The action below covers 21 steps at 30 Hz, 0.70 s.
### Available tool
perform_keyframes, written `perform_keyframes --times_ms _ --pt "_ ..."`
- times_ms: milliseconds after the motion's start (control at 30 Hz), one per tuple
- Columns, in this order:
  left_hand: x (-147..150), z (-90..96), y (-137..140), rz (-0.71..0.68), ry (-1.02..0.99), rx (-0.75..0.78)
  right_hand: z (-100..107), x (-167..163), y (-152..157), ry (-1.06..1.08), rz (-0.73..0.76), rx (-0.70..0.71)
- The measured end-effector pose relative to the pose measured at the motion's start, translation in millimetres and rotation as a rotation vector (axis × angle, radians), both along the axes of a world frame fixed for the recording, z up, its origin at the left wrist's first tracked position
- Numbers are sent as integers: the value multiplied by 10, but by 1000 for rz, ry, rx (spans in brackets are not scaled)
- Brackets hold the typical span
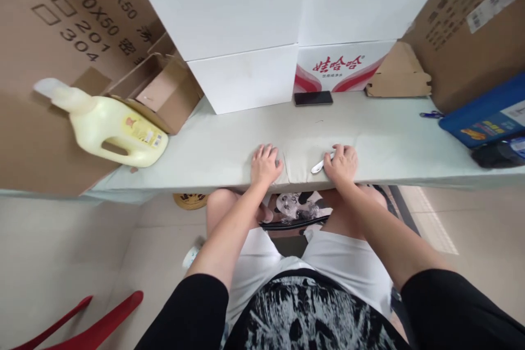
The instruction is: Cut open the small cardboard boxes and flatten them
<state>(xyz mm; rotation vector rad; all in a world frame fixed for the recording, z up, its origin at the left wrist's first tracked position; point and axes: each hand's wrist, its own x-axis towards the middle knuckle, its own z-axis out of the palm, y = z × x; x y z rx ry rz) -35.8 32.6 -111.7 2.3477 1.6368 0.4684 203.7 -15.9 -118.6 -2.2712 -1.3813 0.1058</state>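
My left hand (266,165) lies palm down near the front edge of the cloth-covered table (229,136), its fingers loosely stretched and holding nothing visible. To its right, my right hand (343,163) rests on the table with curled fingers over a slim white object (317,167). One rounded end of that object sticks out beside the thumb; the rest is hidden, so its exact kind is unclear. Farther back, a dark phone (314,98) lies flat in front of the white boxes.
White cartons (246,79) are stacked at the back. A cream jug-like bottle (118,128) and an opened cardboard box (174,93) stand left. At right are a cardboard piece (397,74), a pen (430,115), a blue box (484,109) and a dark bottle (496,154).
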Motion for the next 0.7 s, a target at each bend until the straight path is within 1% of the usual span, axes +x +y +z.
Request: perform_keyframes --times_ms 300,433,500,567,600,633,700 --pt "-17 -22 -46 -5 28 5 16 -20 -17 -47 -14 -69" --pt "-31 -35 -31 0 -120 -50 -11 10 -28 -61 -16 -67" --pt "-101 -26 26 13 -184 -76 -33 27 -31 -52 -22 -43" --pt "-270 33 138 36 -203 -77 -45 37 -34 -29 -23 -16" --pt "-402 93 218 54 -209 -69 -46 39 -38 -17 -24 -7" --pt "-566 177 313 83 -210 -54 -42 40 -43 -5 -26 -1" --pt "-972 413 545 167 -196 -5 -27 42 -58 21 -13 10"
